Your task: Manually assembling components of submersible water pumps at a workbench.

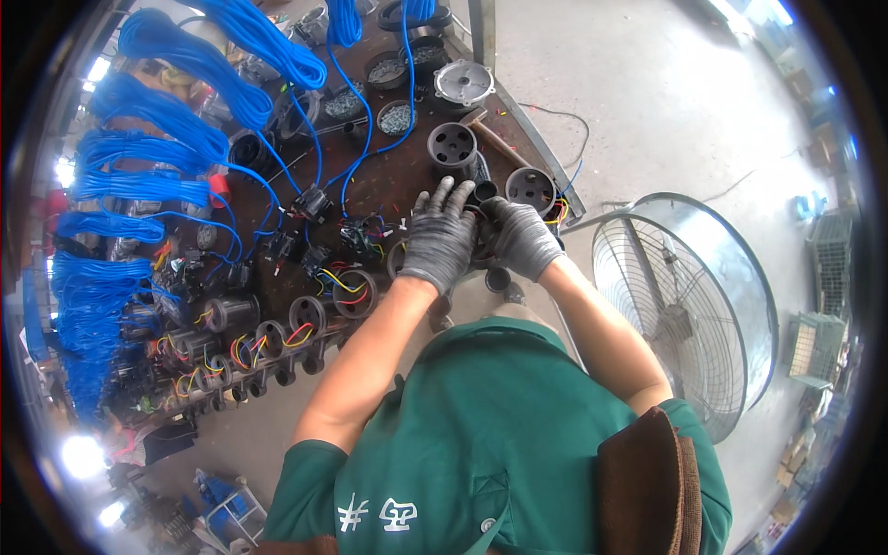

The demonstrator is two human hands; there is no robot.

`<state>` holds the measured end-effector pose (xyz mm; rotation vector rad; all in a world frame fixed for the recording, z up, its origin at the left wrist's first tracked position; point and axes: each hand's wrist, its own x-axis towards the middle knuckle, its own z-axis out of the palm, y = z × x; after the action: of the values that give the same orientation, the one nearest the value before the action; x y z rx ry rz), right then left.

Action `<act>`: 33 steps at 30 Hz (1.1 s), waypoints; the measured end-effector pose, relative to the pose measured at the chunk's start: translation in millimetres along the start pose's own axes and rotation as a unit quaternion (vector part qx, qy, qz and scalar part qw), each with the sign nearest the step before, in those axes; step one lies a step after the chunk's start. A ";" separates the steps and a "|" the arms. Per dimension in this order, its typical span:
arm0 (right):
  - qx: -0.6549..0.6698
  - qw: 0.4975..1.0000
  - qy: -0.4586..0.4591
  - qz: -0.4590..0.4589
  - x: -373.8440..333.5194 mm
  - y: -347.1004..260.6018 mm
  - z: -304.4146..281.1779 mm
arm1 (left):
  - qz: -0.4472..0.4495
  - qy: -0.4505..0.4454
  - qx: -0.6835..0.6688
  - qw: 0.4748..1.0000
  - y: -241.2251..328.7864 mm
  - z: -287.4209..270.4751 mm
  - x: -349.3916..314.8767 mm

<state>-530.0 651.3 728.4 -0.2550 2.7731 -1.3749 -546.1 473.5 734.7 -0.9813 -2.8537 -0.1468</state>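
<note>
Both my hands wear grey work gloves and are close together at the near edge of the bench. My left hand (439, 239) lies over a dark part, its fingers stretched forward and slightly apart. My right hand (524, 239) is beside it, fingers bent inward and closed at the dark part between the hands; what they grip is mostly hidden. Just beyond the fingertips is a small dark round collar (485, 191). Farther forward stands a dark cylindrical housing (452, 146) with holes in its top. A similar housing (531, 188), with coloured wires beside it, is to the right.
A hammer (499, 141) lies near a silver round cover (463, 83). Bowls of screws (396, 118) stand farther back. Bundled blue cables (176, 139) hang at left; wired housings (354, 294) line the near edge. A large caged fan (680, 319) stands at right.
</note>
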 end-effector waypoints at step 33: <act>-0.300 0.934 -0.178 -0.079 20.0 -24.9 9.8 | -0.063 0.030 -0.342 0.937 -38.6 22.1 -44.6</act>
<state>-545.4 625.5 743.0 -0.6775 2.8027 -0.3880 -536.9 419.1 704.4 -0.8450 -2.8337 -1.2224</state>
